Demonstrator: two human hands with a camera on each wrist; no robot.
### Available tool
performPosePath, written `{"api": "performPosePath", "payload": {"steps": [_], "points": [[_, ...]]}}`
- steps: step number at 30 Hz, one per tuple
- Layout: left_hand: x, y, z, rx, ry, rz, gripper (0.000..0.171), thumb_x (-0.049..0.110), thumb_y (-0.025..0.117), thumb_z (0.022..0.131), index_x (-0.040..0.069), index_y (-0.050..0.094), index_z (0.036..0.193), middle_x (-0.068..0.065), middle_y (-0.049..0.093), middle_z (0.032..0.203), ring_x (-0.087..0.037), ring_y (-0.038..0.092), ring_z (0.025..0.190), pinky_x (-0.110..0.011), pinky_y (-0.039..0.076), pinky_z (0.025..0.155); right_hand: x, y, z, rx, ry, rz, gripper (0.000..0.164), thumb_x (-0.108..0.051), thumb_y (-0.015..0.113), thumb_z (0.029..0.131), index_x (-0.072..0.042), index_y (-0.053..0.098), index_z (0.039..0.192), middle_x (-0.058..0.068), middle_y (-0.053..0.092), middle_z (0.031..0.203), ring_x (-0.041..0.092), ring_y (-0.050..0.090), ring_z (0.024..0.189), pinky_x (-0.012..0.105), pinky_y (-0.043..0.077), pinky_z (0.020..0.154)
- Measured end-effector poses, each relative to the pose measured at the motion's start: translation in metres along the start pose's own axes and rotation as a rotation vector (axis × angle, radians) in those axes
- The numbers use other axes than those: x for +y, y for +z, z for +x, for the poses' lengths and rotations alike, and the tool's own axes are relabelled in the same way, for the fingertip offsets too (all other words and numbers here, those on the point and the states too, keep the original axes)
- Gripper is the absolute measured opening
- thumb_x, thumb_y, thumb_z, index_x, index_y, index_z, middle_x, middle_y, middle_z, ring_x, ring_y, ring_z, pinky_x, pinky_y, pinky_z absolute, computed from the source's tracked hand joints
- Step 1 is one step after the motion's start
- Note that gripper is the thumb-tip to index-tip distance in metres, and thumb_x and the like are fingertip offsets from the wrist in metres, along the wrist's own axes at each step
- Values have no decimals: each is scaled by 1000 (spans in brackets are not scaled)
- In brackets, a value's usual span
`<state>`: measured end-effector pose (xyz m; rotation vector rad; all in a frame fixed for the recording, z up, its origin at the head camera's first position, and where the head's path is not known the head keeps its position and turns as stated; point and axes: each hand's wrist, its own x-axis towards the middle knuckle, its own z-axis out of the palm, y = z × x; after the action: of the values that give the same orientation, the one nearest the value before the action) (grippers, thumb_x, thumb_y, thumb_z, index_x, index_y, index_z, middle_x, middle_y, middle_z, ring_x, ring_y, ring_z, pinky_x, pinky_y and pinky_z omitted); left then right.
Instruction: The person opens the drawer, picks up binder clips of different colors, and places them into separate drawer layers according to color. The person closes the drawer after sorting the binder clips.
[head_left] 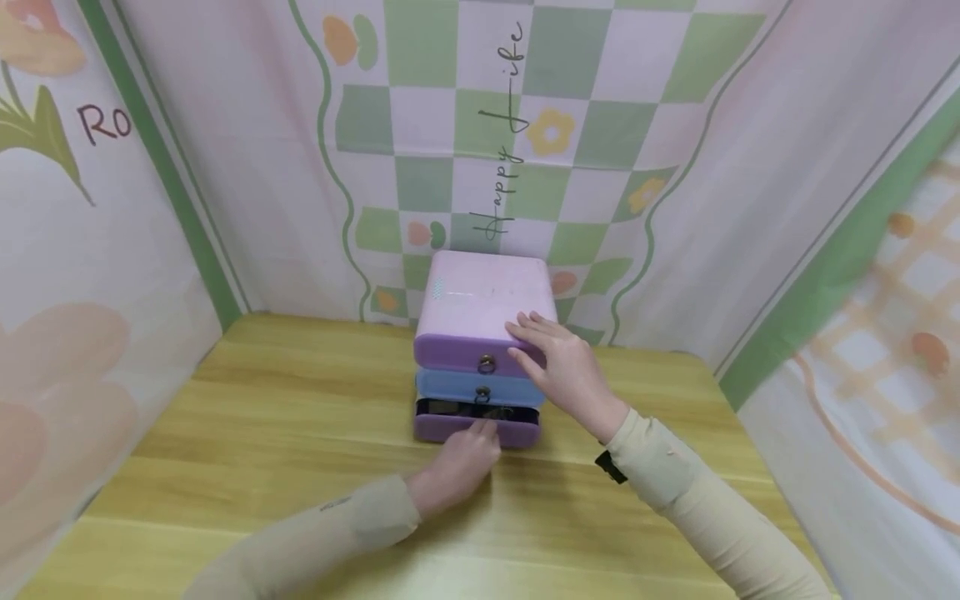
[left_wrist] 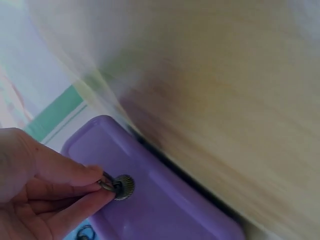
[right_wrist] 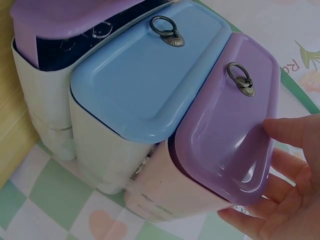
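Observation:
A small three-drawer box with a pink top [head_left: 487, 292] stands on the table. Its bottom purple drawer [head_left: 517, 434] is pulled partway out, and dark contents with some glints show inside. My left hand [head_left: 459, 463] is at that drawer's front, pinching its metal ring pull [left_wrist: 106, 184] between thumb and fingers. My right hand [head_left: 567, 367] rests on the box's upper right front corner, fingers on the top and thumb by the purple top drawer [right_wrist: 225, 135]. Between them the blue middle drawer [right_wrist: 145, 75] is closed, its ring pull [right_wrist: 165, 26] hanging free.
The wooden table [head_left: 285, 400] runs around the box on both sides and in front. Behind it hangs a checkered cloth [head_left: 495, 125] with printed lettering. More printed cloth walls [head_left: 847, 350] enclose the left and right sides.

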<state>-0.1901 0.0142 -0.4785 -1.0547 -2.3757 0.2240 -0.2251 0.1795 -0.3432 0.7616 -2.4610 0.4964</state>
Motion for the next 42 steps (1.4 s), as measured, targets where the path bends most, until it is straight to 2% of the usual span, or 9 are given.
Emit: {"api": "performPosePath", "payload": {"steps": [6, 15, 19, 25, 32, 42], "points": [[2, -2, 0, -17, 0, -35, 22, -1, 65, 73, 6, 73, 92, -12, 67, 101, -16, 64, 84, -17, 55, 54, -1, 0, -1, -7, 6, 1, 37, -28, 65, 90, -12, 64, 124, 12, 59, 130, 28, 54, 124, 46, 45, 103], [-3, 2, 11, -18, -9, 0, 15, -1, 65, 76, 7, 73, 86, -6, 63, 85, -12, 58, 72, -14, 52, 51, -1, 0, 0, -2, 1, 0, 37, -27, 66, 90, -11, 64, 123, 12, 60, 129, 28, 54, 123, 46, 46, 102], [-7, 7, 15, -17, -42, 34, 13, 0, 67, 75, 7, 72, 85, -5, 63, 85, -11, 59, 72, -15, 53, 51, 0, 0, 0, -8, 9, -2, 37, -27, 66, 90, -12, 64, 123, 11, 60, 130, 27, 54, 124, 46, 46, 102], [-11, 12, 18, 4, -94, 36, 13, 1, 68, 75, 7, 71, 86, -5, 63, 87, -13, 61, 76, -18, 54, 53, -1, 0, 0, -7, 12, 0, 37, -27, 66, 90, -12, 64, 123, 11, 60, 130, 27, 54, 124, 46, 46, 102], [-13, 10, 19, 10, -98, 32, 13, 1, 69, 74, 7, 71, 86, -5, 63, 86, -12, 61, 74, -18, 54, 52, -2, -1, 1, 2, 7, 1, 36, -27, 67, 89, -12, 65, 122, 11, 60, 129, 27, 55, 123, 46, 46, 102], [-16, 6, 19, 17, -97, -10, 10, -1, 67, 74, 8, 69, 79, -2, 61, 76, -10, 59, 62, -19, 52, 49, -1, 1, 0, 5, 6, 4, 36, -26, 66, 89, -12, 65, 122, 11, 61, 129, 27, 55, 123, 45, 46, 102]]}}
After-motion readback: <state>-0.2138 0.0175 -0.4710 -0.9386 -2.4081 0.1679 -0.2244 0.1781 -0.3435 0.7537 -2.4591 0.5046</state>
